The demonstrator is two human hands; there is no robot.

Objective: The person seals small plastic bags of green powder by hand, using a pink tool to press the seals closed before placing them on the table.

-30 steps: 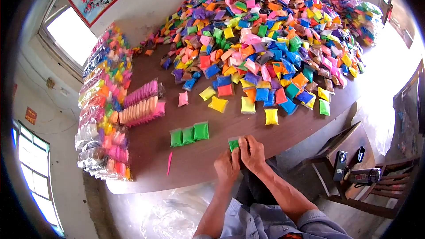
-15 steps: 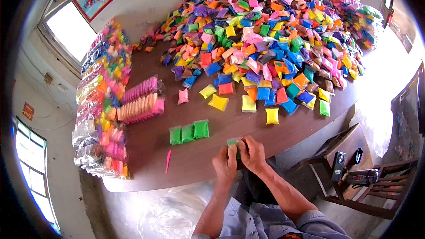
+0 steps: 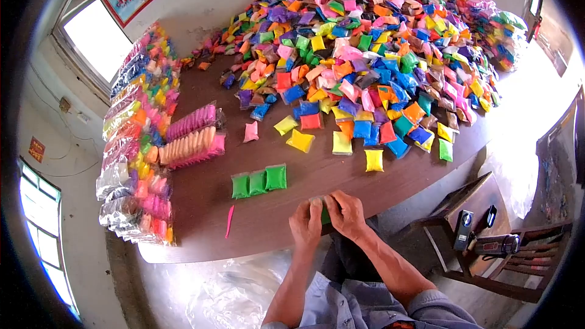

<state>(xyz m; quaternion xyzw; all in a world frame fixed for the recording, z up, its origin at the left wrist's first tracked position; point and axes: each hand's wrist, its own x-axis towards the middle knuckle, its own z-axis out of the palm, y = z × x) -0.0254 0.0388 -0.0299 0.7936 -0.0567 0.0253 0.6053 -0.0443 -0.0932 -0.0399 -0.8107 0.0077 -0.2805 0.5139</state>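
Note:
At the table's near edge, my left hand (image 3: 306,223) and my right hand (image 3: 344,215) pinch a small green packet (image 3: 325,215) from either side. Fingers cover most of that packet, leaving only a green strip between the hands. Just beyond and to the left, three green packets (image 3: 258,180) lie in a slightly overlapping row. Left of my hands, a thin pink stick-like tool (image 3: 229,222) rests on the brown table (image 3: 201,201).
A large heap of colourful packets (image 3: 365,55) covers the far side. Bagged packet rows (image 3: 137,146) line the left edge, beside purple and peach stacks (image 3: 192,137). A wooden chair (image 3: 530,256) stands right, with a thermos-like bottle (image 3: 496,244) and a dark device (image 3: 464,226).
My left hand has shifted slightly left and down, and the fingers hide more of the green packet's top. The things on the table stay in place.

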